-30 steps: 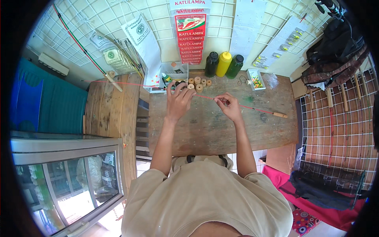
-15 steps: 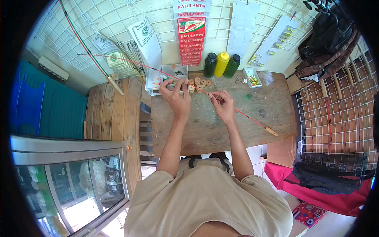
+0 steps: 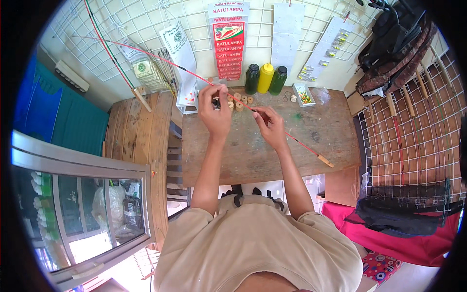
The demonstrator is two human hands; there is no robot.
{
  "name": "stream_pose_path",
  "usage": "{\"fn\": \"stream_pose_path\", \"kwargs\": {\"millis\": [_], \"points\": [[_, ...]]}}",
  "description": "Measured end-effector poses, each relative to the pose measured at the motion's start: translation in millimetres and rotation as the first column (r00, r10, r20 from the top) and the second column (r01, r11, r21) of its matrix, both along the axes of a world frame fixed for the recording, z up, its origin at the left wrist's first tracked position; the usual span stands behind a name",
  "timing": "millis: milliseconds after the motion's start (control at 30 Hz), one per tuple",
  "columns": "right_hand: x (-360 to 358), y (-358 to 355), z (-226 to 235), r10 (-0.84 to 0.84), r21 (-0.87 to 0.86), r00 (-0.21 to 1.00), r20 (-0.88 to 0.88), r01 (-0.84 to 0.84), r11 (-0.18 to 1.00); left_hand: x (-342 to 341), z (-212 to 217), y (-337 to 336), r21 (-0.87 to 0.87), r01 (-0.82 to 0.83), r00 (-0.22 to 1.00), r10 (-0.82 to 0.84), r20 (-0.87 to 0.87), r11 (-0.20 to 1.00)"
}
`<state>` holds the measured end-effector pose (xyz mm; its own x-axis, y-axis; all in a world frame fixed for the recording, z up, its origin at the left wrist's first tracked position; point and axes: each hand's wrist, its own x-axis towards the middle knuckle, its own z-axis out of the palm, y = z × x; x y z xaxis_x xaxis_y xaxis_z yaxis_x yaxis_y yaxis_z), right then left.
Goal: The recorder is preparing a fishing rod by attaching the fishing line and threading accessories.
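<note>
Currently pinching red rod (image 3: 241, 102) with right hand (image 3: 271, 127), can't tell with left hand (image 3: 215, 116); could snag upper-left wire grid (image 3: 129, 28) if swung.

Red rod (image 3: 241, 101) in both hands (image 3: 215, 114) (image 3: 272, 128) above wooden table (image 3: 243, 160)

At 12 o'clock, a hanging strip of red packets (image 3: 228, 56) bears white lettering, with red lettering on its white header. At 11, a white bag (image 3: 178, 43) carries green print and a round emblem; toward 10, a packet (image 3: 144, 69) shows a green emblem. At 8, a dark bag (image 3: 131, 212) has pale lettering.
</note>
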<state>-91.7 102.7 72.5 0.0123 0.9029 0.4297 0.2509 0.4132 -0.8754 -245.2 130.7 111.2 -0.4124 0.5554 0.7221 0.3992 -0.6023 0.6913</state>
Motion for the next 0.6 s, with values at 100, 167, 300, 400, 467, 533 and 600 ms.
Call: {"fn": "stream_pose_path", "kwargs": {"millis": [100, 167, 300, 400, 467, 533, 600], "points": [[6.7, -5.9, 6.5, 0.035, 0.016, 0.994, 0.104, -0.037, 0.999, -1.9, -5.2, -5.9, -0.018, 0.022, 0.998, -0.021, 0.062, 1.0], [14.2, -10.6, 0.3, 0.029, 0.088, 0.991, 0.134, -0.041, 0.995, 0.3, -7.7, -10.5, -0.023, 0.041, 0.996, -0.039, 0.079, 0.999], [32.9, -20.1, -18.2, -0.14, 0.279, 0.912, 0.385, 0.03, 0.96, 0.3, -12.7, -17.3, 0.015, 0.05, 0.986, -0.051, 0.156, 0.999], [38.4, -32.4, -18.0, -0.294, 0.32, 0.851, 0.436, 0.158, 0.934, -2.1, -23.8, -25.7, 0.014, 0.014, 0.982, -0.017, 0.187, 1.0], [46.9, -34.7, -26.0, -0.3, 0.299, 0.831, 0.469, 0.17, 0.939, 1.2, -25.5, -32.1, 0.004, -0.002, 0.983, 0.001, 0.186, 1.0], [55.6, -36.5, -36.1, -0.301, 0.279, 0.812, 0.5, 0.178, 0.944, 3.0, -25.8, -39.5, 0.0, -0.035, 0.98, 0.034, 0.196, 0.999], [65.6, -40.6, -44.6, -0.35, 0.241, 0.779, 0.52, 0.26, 0.935, -1.1, -26.4, -42.3, 0.007, -0.041, 0.973, 0.039, 0.226, 0.999]]}}
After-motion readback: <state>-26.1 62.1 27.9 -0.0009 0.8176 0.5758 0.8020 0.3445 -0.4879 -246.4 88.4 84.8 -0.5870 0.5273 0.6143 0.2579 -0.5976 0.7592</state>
